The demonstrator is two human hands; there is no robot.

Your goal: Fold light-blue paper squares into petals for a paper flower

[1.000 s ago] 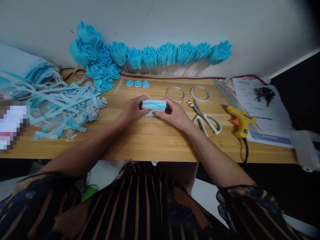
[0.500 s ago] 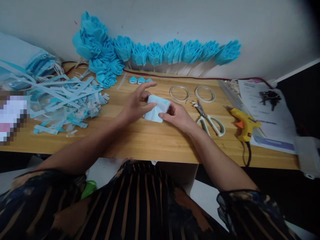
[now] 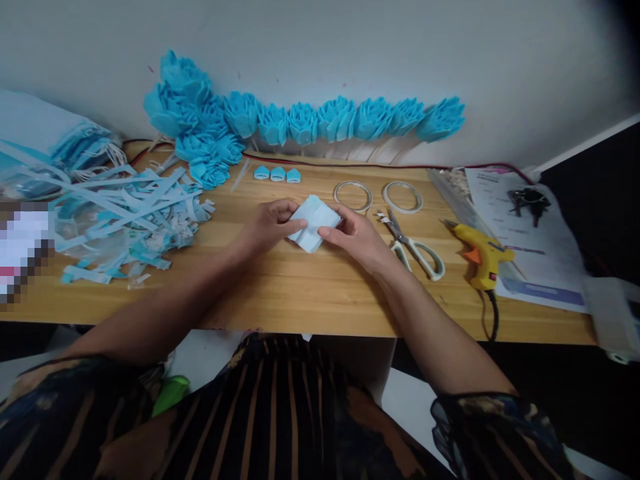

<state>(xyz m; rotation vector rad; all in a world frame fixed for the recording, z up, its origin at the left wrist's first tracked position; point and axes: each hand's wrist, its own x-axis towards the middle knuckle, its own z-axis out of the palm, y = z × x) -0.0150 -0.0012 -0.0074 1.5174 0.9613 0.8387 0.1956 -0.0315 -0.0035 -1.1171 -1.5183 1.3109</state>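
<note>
A small square of pale blue fabric (image 3: 314, 219) is held between my two hands above the table, turned so that one corner points toward me. My left hand (image 3: 273, 229) pinches its left corner, thumb on top and fingers behind. At the opposite corner my right hand (image 3: 355, 235) grips it the same way. Just beyond lie three small folded blue petals (image 3: 277, 175) in a row. To the right of my right hand rest scissors (image 3: 415, 250) with white handles, blades pointing away from me.
Blue fabric flowers (image 3: 305, 123) on sticks lean along the wall. Cut strips (image 3: 145, 207) pile up at left beside stacked face masks (image 3: 90, 143). Two tape rolls (image 3: 353, 195), a yellow glue gun (image 3: 483, 253), a printed sheet (image 3: 545, 267) and keys (image 3: 530, 202) lie at right.
The fabric square has turned to a diamond position and lies flatter. My left hand's raised fingers have closed onto its left corner. The whole view has tilted up slightly.
</note>
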